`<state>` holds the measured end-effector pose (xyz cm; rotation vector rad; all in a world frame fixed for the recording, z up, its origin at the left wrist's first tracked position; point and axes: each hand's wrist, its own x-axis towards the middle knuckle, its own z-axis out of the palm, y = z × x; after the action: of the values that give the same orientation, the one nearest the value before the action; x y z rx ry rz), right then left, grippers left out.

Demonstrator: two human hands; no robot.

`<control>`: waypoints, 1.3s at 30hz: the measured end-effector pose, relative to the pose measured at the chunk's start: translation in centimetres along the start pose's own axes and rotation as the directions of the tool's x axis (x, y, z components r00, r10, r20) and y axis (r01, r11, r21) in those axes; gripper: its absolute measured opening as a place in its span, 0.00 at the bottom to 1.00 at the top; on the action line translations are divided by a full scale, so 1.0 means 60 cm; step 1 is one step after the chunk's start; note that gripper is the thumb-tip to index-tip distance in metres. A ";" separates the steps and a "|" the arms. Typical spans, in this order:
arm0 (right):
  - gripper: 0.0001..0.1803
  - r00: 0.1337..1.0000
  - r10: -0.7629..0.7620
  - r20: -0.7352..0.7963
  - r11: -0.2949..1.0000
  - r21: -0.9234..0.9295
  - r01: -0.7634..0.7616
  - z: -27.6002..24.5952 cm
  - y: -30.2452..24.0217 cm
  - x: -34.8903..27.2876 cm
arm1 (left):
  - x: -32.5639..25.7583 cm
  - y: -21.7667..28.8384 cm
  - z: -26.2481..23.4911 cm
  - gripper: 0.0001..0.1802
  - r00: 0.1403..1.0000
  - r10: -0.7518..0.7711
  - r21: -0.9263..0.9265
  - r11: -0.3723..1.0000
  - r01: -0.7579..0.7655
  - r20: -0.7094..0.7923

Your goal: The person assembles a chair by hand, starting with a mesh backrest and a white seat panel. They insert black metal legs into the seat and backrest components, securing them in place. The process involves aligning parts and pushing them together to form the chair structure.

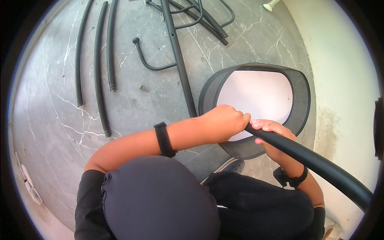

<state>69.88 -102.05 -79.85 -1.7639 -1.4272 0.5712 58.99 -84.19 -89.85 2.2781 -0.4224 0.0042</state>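
Note:
My right hand [276, 134] is wrapped round a long black tube [316, 162], which slopes down to the lower right past my forearm. The tube's upper end meets my left hand [229, 123], closed in a fist. The fist hides what its fingers grip at that end. Below both hands, a black mesh basket [302, 94] with a pale bottom rests on the floor. A black pole [180, 64] with curved, ball-tipped hooks lies left of the basket, its near end hidden behind my left forearm.
Three loose black tubes [100, 72] lie on the grey marbled floor [52, 132] at the left. More black rods and hooks [210, 24] lie at the far middle. A pale wall [344, 60] runs along the right. My dark-clothed knees are close below my hands.

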 end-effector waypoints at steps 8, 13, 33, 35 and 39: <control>0.46 0.771 0.403 0.493 0.915 -0.244 -0.322 -0.060 0.064 -0.099 | -0.045 -0.003 0.000 0.13 0.963 0.040 0.050 0.998 -0.028 -0.267; 0.34 0.641 0.526 0.559 0.850 -0.368 -0.376 -0.062 0.106 -0.204 | -0.063 -0.017 0.019 0.12 0.866 0.260 0.260 0.953 -0.157 -0.428; 0.22 0.719 0.475 0.508 0.852 -0.470 -0.231 -0.035 0.105 -0.238 | -0.124 -0.023 0.053 0.27 0.884 -0.031 -0.103 0.994 -0.019 -0.466; 0.21 0.758 0.437 0.484 0.858 -0.476 -0.191 -0.027 0.113 -0.242 | -0.121 -0.030 0.052 0.29 0.902 -0.023 -0.116 0.993 -0.030 -0.431; 0.19 0.836 0.351 0.422 0.852 -0.514 -0.097 -0.023 0.101 -0.253 | -0.110 -0.044 0.022 0.31 0.941 0.036 -0.081 0.994 -0.067 -0.337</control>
<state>70.51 -117.31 -85.76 -2.3203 -1.8392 0.9275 53.38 -81.51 -93.54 2.1213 -0.2944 0.3877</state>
